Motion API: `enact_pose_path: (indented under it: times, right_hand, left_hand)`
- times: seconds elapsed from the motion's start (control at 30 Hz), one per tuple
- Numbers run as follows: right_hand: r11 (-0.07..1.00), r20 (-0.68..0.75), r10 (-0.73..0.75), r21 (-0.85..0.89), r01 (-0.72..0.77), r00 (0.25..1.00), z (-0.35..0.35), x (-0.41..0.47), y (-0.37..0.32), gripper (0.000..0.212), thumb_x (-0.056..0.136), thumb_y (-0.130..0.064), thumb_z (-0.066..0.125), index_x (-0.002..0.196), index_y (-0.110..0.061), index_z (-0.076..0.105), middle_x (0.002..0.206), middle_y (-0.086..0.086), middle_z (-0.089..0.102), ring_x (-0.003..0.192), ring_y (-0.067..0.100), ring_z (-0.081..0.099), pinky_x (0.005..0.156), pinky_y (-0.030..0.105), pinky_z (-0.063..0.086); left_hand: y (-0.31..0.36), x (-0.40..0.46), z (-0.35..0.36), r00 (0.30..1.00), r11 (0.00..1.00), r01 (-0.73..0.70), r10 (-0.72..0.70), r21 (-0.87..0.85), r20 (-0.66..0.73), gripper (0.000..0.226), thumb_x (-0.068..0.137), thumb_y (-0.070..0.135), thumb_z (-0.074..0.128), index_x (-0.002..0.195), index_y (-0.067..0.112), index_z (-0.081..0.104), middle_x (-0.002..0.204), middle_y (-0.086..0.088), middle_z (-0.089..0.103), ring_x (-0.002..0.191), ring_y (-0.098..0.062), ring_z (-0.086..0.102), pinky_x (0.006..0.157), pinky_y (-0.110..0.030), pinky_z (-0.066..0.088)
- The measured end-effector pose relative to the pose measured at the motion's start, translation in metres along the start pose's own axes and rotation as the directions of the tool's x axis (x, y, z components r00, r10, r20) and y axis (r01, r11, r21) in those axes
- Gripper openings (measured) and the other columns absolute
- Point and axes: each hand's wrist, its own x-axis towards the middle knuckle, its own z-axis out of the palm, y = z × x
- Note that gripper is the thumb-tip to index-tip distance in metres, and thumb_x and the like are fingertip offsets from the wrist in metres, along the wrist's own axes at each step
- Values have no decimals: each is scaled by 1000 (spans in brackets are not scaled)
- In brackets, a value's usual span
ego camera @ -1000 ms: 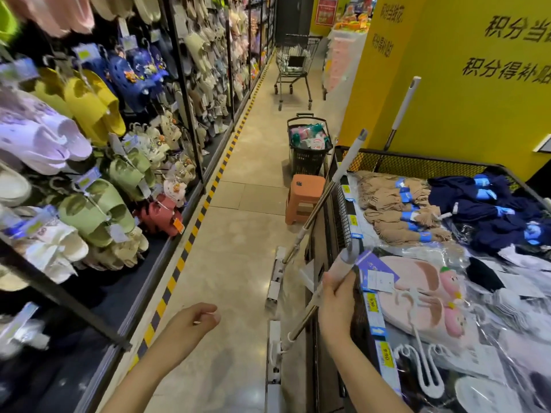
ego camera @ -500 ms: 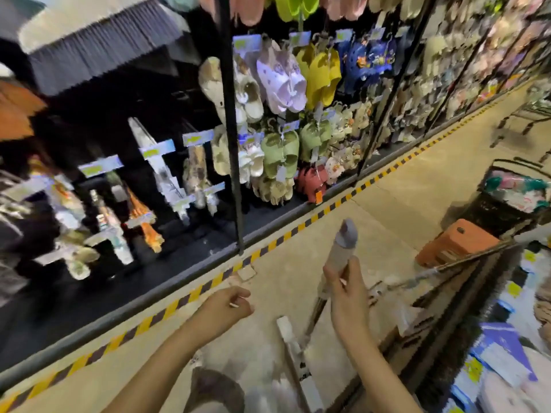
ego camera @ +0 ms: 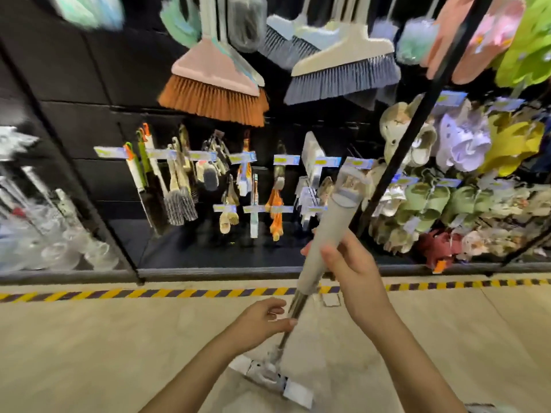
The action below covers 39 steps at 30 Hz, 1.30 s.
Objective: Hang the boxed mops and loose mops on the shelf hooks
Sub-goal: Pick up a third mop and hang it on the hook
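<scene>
Grey mop (ego camera: 329, 234) handle gripped by right hand (ego camera: 354, 271); left hand (ego camera: 259, 321) pinches its shaft.

Grey-handled mop (ego camera: 329, 234) with a silver pole; orange-bristled broom (ego camera: 214, 96) (pink head); yellow-and-purple striped floor tape (ego camera: 167, 293); black shelf (ego camera: 89, 84).

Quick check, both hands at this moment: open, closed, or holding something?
Left hand: fingers and thumb pinch the metal pole of the mop.
Right hand: grips the mop's grey handle higher up.
</scene>
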Motion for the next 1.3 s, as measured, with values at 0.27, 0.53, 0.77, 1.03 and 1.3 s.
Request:
enact_pose_path:
  times: [0.27,0.53,0.77,1.03,1.3]
  right_hand:
    - [997,187,-53,66,41,981,163,36,-50,22,90,-32,47,108,-24,57,94,3,70,88,17,67,74,23,55]
    - [989,297,-82,140,42,951,319,79,-89,36,83,-50,50,107,-23,59,90,-4,73,91,14,68,79,26,57]
    - [970,454,-107,243,-8,884,447,138,-112,38,79,-51,46,106,-27,59,87,-5,75,89,14,70,78,29,59]
    - [922,676,-192,372,-104,711,611,238,-129,45,77,-54,52,111,-25,59,104,1,74,98,18,70,80,31,57]
    - [910,832,-284,391,-140,477,757,312,-150,41,79,-45,57,114,-24,58,100,-1,75,95,15,71,75,28,59]
  left_hand:
    - [-63,-79,-121,967,979,-103,58,-175,-248,15,91,26,62,77,30,64,65,26,62,69,9,56,67,-8,39]
    - [-122,-160,-241,872,911,-158,-52,-380,-486,12,82,26,72,73,33,76,65,19,67,66,7,60,63,-6,43]
    - [-160,-203,-346,755,849,-190,-194,-492,-627,3,74,32,76,72,31,77,67,15,66,71,1,61,75,-19,46]
    - [-189,-229,-493,532,826,-310,-260,-471,-806,31,56,45,78,69,18,73,68,4,61,71,-8,61,69,-16,50]
    - [-205,-249,-635,359,808,-355,-347,-471,-867,37,50,51,81,69,21,70,64,6,56,60,-1,58,55,-9,45]
